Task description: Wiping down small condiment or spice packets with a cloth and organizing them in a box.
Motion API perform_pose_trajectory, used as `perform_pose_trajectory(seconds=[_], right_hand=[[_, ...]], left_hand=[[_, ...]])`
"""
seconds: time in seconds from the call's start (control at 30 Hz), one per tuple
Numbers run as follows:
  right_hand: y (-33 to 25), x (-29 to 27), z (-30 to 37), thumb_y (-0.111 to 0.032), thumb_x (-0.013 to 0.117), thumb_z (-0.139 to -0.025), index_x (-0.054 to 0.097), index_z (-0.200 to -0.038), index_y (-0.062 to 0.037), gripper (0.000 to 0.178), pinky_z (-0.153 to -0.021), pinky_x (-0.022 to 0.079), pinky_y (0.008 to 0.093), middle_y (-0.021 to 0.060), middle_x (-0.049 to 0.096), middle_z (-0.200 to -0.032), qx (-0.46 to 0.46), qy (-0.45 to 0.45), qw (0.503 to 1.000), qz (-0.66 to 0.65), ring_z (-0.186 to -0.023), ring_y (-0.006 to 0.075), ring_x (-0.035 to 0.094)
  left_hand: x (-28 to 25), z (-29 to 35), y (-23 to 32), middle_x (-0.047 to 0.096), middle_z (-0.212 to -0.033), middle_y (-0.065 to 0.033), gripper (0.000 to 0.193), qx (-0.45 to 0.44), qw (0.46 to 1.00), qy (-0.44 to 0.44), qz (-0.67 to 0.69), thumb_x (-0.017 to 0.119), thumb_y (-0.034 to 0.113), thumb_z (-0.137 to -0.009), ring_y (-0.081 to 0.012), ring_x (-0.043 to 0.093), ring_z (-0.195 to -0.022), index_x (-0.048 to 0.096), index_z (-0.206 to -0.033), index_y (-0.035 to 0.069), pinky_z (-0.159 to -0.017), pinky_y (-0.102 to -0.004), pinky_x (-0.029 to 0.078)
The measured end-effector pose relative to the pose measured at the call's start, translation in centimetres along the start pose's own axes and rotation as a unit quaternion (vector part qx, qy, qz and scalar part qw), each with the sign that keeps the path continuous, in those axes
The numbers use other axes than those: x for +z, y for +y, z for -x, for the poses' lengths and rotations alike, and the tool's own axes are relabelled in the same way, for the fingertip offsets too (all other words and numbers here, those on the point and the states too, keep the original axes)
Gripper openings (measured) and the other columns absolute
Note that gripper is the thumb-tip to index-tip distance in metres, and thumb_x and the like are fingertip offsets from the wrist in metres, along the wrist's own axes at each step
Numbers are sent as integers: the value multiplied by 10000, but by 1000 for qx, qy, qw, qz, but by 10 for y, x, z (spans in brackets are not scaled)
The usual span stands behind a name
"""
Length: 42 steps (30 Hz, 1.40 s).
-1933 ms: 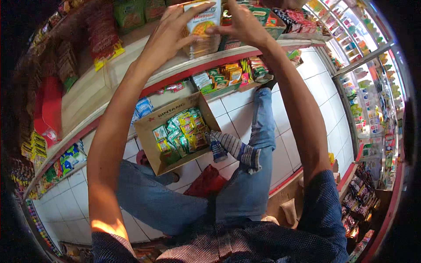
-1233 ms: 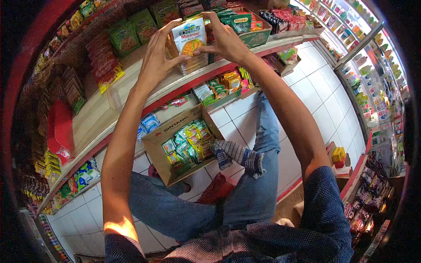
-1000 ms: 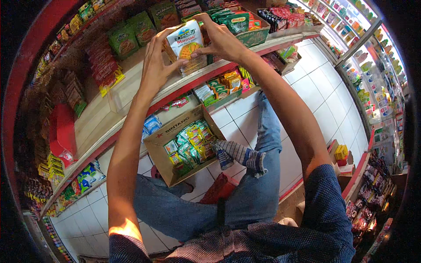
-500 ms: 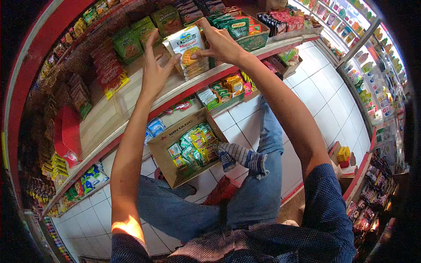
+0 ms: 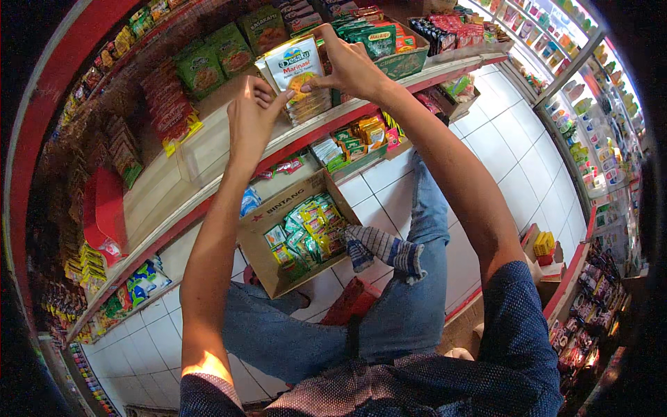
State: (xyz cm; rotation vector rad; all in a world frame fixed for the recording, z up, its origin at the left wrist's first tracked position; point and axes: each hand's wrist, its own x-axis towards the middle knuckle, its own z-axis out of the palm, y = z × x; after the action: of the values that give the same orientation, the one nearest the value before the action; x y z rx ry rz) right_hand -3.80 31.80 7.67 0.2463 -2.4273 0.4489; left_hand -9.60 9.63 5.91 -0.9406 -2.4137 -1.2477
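A white seasoning packet (image 5: 292, 67) with a picture of orange food stands upright at the front of a row of like packets on the shelf. My right hand (image 5: 349, 68) grips its right side, thumb on the front and the other fingers at the top edge and behind. At its left edge is my left hand (image 5: 251, 119). The thumb points at the packet's front and touches or nearly touches it, while the other fingers are loosely bent, apart from the thumb, and hold nothing.
Green packets (image 5: 200, 72) and red sachet strips (image 5: 169, 104) stand left along the wooden shelf (image 5: 219, 142). A green box (image 5: 405, 61) of sachets is to the right. Below, a cardboard box (image 5: 267, 212) of sachets sits by my knees; a striped cloth (image 5: 389, 251) lies on my leg.
My left hand's fingers have bent inward from a stretched, spread pose, and the hand has come slightly lower. My right hand stays on the packet, whose face now tilts slightly differently.
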Motion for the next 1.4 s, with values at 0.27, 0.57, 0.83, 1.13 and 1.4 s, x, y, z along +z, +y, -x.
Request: perform_pose_trajectory(seconds=[0.27, 0.57, 0.83, 1.13, 1.4], right_hand=[[-11, 9, 7, -387, 858, -787, 460, -1184, -1, 681, -834, 536, 481, 247, 688, -1012, 3, 44, 999, 25, -997, 416, 689], [-15, 20, 14, -426, 766, -876, 460, -1241, -17, 627, -935, 451, 483, 243, 708, -1078, 48, -1, 998, -28, -1046, 422, 677], [-15, 14, 22, -331, 735, -928, 490, -1240, 28, 535, -933, 518, 472, 257, 697, -1146, 94, 28, 992, -75, -1138, 409, 661], [-21, 15, 25, -246, 717, -934, 595, -1297, 6, 458, -903, 556, 414, 223, 672, -1214, 50, 99, 992, -63, -1077, 351, 691], [-20, -1, 12, -334, 615, -1006, 430, -1487, -66, 580, -1075, 448, 447, 203, 610, -1371, 90, 64, 964, -243, -1308, 365, 563]], left_hand=[[-1, 7, 7, 678, -744, -192, 283, 78, 996, -21, -27, 730, 225, -934, -295, 653, -642, 676, -894, -50, -629, -412, 502], [6, 21, 5, 645, -802, -222, 301, 81, 996, 7, -48, 688, 253, -956, -384, 627, -713, 658, -933, -45, -679, -460, 475], [7, 14, 1, 653, -935, -197, 259, 61, 998, -10, 7, 682, 217, -962, -361, 625, -791, 648, -998, -37, -757, -439, 490], [23, 30, 4, 569, -1233, -256, 412, 109, 985, 26, -130, 596, 191, -1002, -426, 596, -1103, 531, -1334, -44, -932, -497, 475], [29, 32, 6, 543, -1406, -282, 440, 37, 985, -7, -169, 526, 256, -1035, -407, 564, -1256, 524, -1335, -67, -989, -494, 453]])
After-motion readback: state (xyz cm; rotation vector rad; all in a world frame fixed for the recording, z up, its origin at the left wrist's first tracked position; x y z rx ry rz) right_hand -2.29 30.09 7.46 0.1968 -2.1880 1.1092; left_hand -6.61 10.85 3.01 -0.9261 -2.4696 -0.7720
